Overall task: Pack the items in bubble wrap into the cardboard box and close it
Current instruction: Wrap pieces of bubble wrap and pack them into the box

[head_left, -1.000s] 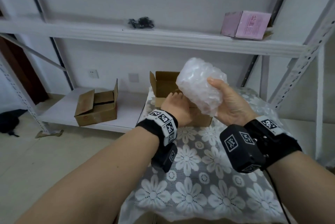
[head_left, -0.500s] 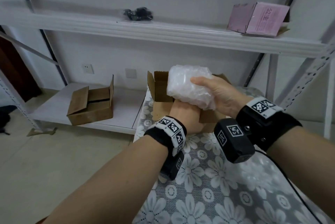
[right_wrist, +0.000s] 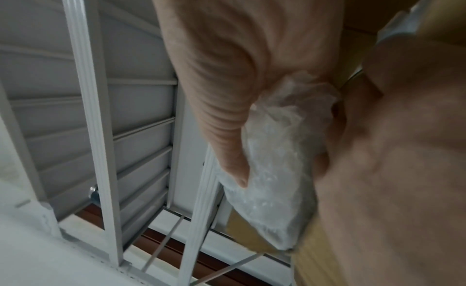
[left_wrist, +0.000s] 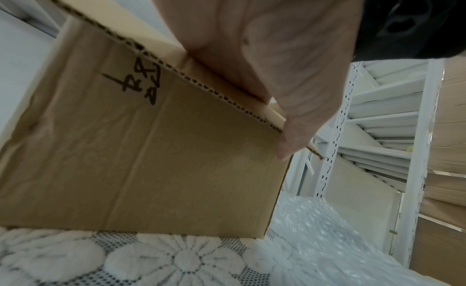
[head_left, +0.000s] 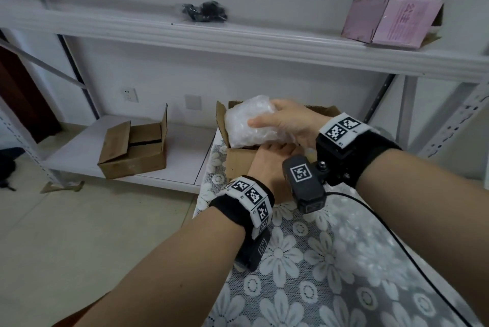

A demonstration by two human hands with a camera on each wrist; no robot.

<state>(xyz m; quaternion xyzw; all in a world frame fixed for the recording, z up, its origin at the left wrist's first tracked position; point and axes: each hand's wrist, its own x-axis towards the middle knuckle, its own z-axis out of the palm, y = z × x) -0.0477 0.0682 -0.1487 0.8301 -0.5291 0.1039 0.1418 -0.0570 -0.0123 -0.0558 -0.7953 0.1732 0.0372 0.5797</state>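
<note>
A table under a grey cloth with white lace flowers (head_left: 312, 260) stands against white metal shelving (head_left: 238, 43); the open cardboard box (head_left: 238, 162) sits at its far end. Left of that box, on a low shelf, lies a second open carton (head_left: 137, 152), and above the box to the right, on the upper shelf, a pink box (head_left: 391, 22). The bubble-wrapped bundle (head_left: 248, 125), cloudy white and lumpy, hangs over the cardboard box's mouth. The right hand (head_left: 288, 122) curls around it, thumb on its near face. The left hand (head_left: 272, 159) pinches the box's near wall, thumb outside.
</note>
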